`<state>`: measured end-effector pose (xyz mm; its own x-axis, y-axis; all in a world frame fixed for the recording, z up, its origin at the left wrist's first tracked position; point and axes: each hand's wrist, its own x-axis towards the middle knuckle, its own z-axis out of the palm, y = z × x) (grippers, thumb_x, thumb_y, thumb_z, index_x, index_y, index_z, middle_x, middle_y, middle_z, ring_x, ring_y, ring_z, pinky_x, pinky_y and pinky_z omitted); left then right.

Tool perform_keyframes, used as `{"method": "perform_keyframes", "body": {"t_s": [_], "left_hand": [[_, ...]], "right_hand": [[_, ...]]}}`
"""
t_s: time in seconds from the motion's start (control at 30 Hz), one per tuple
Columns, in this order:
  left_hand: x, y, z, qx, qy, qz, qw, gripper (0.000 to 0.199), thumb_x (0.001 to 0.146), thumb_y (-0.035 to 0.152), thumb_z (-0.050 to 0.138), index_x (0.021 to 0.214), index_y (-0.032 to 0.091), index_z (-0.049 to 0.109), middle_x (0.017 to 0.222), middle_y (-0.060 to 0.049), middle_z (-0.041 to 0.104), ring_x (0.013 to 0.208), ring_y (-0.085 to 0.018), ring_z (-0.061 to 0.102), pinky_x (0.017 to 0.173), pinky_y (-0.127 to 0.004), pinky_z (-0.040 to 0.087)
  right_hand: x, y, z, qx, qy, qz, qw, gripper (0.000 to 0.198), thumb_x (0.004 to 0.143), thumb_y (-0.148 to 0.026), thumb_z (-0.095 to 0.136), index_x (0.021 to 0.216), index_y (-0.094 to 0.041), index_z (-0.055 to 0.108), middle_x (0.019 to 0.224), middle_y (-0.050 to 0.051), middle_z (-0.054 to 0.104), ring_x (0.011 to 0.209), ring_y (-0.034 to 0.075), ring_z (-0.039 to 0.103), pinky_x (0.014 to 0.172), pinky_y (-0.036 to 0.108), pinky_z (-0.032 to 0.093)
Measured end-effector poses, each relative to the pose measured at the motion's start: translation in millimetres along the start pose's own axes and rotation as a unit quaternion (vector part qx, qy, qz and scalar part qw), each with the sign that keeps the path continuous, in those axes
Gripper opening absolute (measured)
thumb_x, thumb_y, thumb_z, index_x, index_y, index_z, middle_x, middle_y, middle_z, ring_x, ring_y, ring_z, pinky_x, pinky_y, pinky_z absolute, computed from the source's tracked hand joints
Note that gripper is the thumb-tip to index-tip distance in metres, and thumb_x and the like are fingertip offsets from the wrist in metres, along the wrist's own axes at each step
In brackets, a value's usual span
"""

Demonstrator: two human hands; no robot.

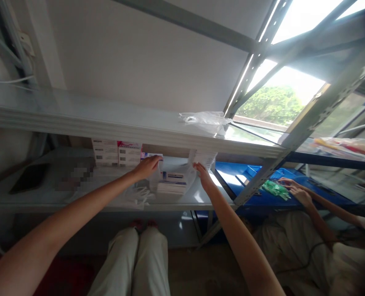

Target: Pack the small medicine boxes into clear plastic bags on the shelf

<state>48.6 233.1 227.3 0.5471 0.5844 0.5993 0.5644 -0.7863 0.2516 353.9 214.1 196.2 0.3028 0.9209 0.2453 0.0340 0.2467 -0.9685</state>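
On the lower shelf, a clear plastic bag (189, 167) is spread between my two hands, its edges pulled apart. Small white boxes (171, 188) with blue print lie stacked in its middle. My left hand (148, 167) pinches the bag's left side, close to a white and blue box (151, 156) behind it. On the other side, my right hand (202, 171) has its fingers closed on the bag's right edge. Behind and left of my left hand stand stacked white boxes (106, 152) with barcodes, some with red print.
Crumpled plastic bags (139, 195) lie at the shelf's front, and another bag (205, 118) on the shelf above. A dark flat object (30, 178) rests at left. Beyond the metal upright (262, 176), a co-worker's hands handle green items (276, 189) on a blue surface.
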Motion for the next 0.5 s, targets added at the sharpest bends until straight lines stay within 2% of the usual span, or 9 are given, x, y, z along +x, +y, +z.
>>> {"method": "perform_keyframes", "body": {"t_s": [0.07, 0.17, 0.27, 0.4, 0.5], "left_hand": [[11.9, 3.8, 3.6, -0.057, 0.025, -0.04, 0.997, 0.028, 0.086, 0.013, 0.044, 0.107, 0.019, 0.062, 0.098, -0.004, 0.066, 0.088, -0.018, 0.062, 0.085, -0.03, 0.047], [32.7, 6.0, 11.5, -0.134, 0.059, -0.095, 0.985, 0.021, 0.081, 0.012, 0.049, 0.092, 0.016, 0.066, 0.082, -0.003, 0.066, 0.075, -0.016, 0.061, 0.076, -0.027, 0.047], [51.2, 7.8, 20.9, -0.189, 0.084, -0.123, 0.971, 0.019, 0.078, 0.012, 0.052, 0.087, 0.014, 0.068, 0.083, -0.005, 0.068, 0.079, -0.017, 0.061, 0.078, -0.028, 0.047], [63.1, 16.5, 32.9, -0.242, 0.086, -0.137, 0.957, 0.015, 0.077, 0.016, 0.054, 0.076, 0.015, 0.069, 0.086, -0.006, 0.07, 0.092, -0.02, 0.062, 0.09, -0.031, 0.044], [61.3, 22.3, 39.6, -0.337, 0.054, -0.162, 0.926, 0.021, 0.082, 0.02, 0.048, 0.076, 0.013, 0.066, 0.074, -0.005, 0.069, 0.079, -0.018, 0.064, 0.081, -0.029, 0.047]], "right_hand": [[1.2, 0.1, 4.9, 0.003, -0.004, 0.016, 1.0, 0.032, 0.07, -0.048, 0.058, 0.085, -0.02, 0.064, 0.104, 0.006, 0.067, 0.103, 0.024, 0.057, 0.082, 0.032, 0.042], [3.3, 3.6, 14.6, 0.036, -0.002, 0.024, 0.999, 0.032, 0.071, -0.048, 0.056, 0.084, -0.02, 0.061, 0.1, 0.006, 0.068, 0.097, 0.021, 0.06, 0.077, 0.03, 0.045], [3.3, 5.8, 25.9, 0.098, 0.014, 0.023, 0.995, 0.029, 0.069, -0.046, 0.061, 0.083, -0.02, 0.06, 0.091, 0.004, 0.068, 0.088, 0.019, 0.062, 0.074, 0.028, 0.047], [3.9, 3.8, 38.7, 0.174, 0.018, 0.013, 0.984, 0.029, 0.071, -0.045, 0.062, 0.085, -0.019, 0.061, 0.085, 0.003, 0.067, 0.085, 0.018, 0.063, 0.075, 0.029, 0.049], [7.9, 3.2, 42.6, 0.185, 0.028, 0.019, 0.982, 0.03, 0.072, -0.046, 0.061, 0.084, -0.019, 0.06, 0.083, 0.003, 0.067, 0.083, 0.018, 0.065, 0.076, 0.03, 0.051]]}}
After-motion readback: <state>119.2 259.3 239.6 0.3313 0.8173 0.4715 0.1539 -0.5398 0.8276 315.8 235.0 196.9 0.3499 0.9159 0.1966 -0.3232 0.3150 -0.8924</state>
